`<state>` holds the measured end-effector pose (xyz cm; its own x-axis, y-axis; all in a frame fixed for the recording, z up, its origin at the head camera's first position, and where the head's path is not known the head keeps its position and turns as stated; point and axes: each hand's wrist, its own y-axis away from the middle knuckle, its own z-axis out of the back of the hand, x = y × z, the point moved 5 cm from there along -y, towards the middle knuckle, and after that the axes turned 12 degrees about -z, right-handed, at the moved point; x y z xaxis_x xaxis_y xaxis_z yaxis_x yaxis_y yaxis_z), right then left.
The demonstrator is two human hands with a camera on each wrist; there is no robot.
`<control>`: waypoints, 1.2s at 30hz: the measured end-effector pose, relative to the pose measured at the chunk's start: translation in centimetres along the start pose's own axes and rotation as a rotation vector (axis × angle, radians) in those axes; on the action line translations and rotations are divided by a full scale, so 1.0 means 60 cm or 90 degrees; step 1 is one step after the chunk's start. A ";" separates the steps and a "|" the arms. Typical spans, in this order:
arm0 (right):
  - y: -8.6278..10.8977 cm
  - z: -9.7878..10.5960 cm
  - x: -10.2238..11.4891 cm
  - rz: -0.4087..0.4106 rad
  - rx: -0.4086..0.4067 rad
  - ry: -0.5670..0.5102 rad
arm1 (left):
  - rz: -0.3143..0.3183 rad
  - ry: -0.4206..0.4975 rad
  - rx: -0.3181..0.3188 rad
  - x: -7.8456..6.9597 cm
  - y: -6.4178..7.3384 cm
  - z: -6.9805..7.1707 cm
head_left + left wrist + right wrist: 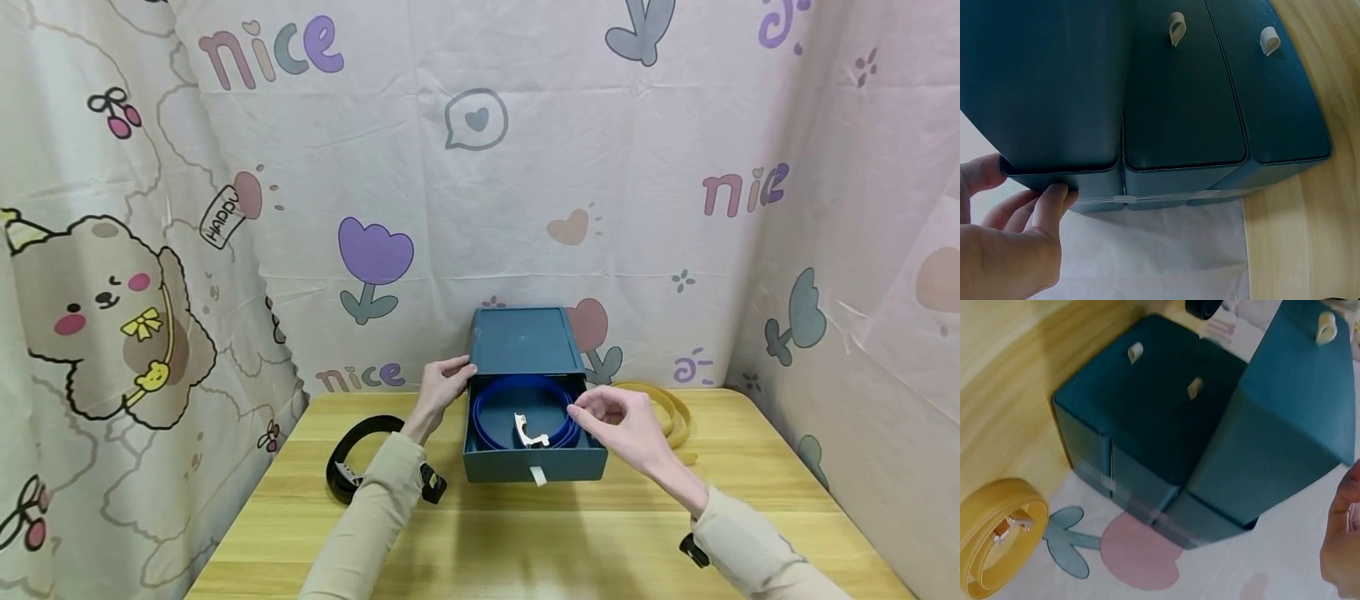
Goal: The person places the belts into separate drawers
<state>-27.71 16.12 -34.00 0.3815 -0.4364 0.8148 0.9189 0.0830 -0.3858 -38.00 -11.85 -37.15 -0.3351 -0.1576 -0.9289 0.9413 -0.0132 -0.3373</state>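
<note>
In the head view, the left hand [444, 388] is gripping the left edge of the box [525, 340], whose top drawer [510, 467] is standing open. The blue belt [525, 382] is lying coiled inside. The right hand [626, 423], fingers bent, is sitting at its right side; whether it is pinching the belt, I cannot tell. The black belt [378, 424] is lying left, the yellow belt [681, 414] right.

In the left wrist view, thumb and fingers are clasping the box's rim.

In the right wrist view, the right hand is showing only partly, beside the drawer.

Blue belt [567, 435] lies coiled, metal buckle [522, 429] within the ring, in the pulled-out top drawer [498, 467] of an upright teal three-drawer cabinet [525, 342].
</note>
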 end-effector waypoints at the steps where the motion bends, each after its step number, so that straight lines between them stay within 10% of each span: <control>1: 0.004 -0.001 0.001 0.001 -0.001 -0.006 | 0.001 0.002 -0.001 0.000 0.000 0.000; 16: 0.071 -0.039 0.016 0.102 -0.054 -0.092 | 0.003 0.003 0.002 -0.002 0.002 -0.001; 36: 0.097 -0.108 -0.022 0.028 -0.025 -0.063 | 0.000 0.018 -0.006 -0.001 0.000 -0.001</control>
<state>-23.52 11.36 -40.16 0.4320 -0.3420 0.8345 0.8968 0.0649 -0.4376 -37.97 -11.81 -37.13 -0.3369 -0.1301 -0.9325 0.9406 -0.0033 -0.3394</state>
